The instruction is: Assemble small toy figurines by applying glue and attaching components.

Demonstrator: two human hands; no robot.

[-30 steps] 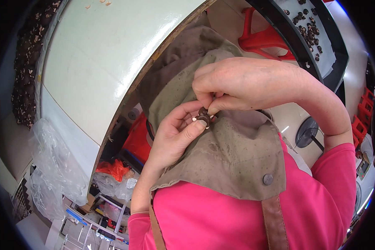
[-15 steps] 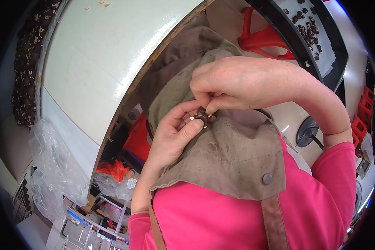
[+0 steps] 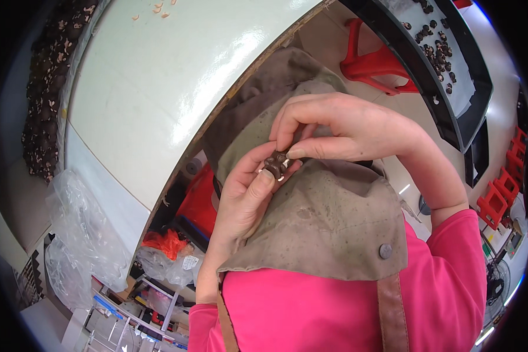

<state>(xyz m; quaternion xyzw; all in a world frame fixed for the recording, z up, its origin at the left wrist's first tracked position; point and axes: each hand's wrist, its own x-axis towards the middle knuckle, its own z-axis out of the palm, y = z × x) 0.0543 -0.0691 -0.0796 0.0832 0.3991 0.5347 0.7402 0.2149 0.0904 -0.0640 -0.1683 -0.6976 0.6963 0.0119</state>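
Note:
A small dark brown moulded figure [image 3: 274, 166], rounded like a little bear, has pale bits along its edges. My left hand [image 3: 245, 190] grips it between thumb and fingers above my lap. From the right, my right hand [image 3: 340, 126] reaches over, with thumb and forefinger pinched at the figure's upper edge. Whether a pale bit is caught between those fingertips is too small to tell. The brown apron [image 3: 322, 223] lies beneath both hands.
Left of the white table [image 3: 152, 88] is a heap of dark brown pieces [image 3: 50, 94] with pale bits. Pale scraps [image 3: 158, 9] lie on the tabletop. A black tray [image 3: 413, 73] at upper right holds several dark pieces on white paper. A red stool [image 3: 375, 67] stands beyond my lap.
The figure has been turned in my left hand, showing more of its rounded face. My right hand's fingers have shifted slightly at its edge, and the right elbow has moved inward. The view has shifted slightly.

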